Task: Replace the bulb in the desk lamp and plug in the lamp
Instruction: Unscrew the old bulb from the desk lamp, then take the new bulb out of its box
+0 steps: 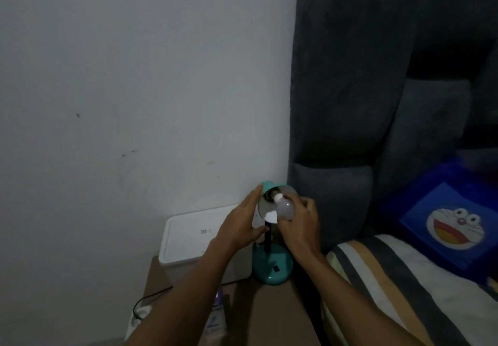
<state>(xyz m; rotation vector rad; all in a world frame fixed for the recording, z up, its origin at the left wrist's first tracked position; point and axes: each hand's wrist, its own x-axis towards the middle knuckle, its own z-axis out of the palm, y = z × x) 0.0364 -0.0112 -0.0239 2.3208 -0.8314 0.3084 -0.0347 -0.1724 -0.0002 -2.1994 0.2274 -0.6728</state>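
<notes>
A teal desk lamp stands on a brown bedside table (269,316), its round base (272,267) near the bed. The lamp's shade (266,205) is tilted up, its open mouth facing me. A white bulb (283,207) sits at the mouth of the shade, its base pointing at the socket. My right hand (300,227) grips the bulb's globe with curled fingers. My left hand (242,221) lies against the shade's left side, fingers straight along it and thumb under the rim. The lamp's black stem (267,240) shows between my hands.
A white lidded box (194,240) stands left of the lamp against the wall. A black cord (151,297) runs to a white power strip (140,316) at the lower left. A small carton (215,318) lies on the table's front. The bed with a striped pillow (390,286) is right.
</notes>
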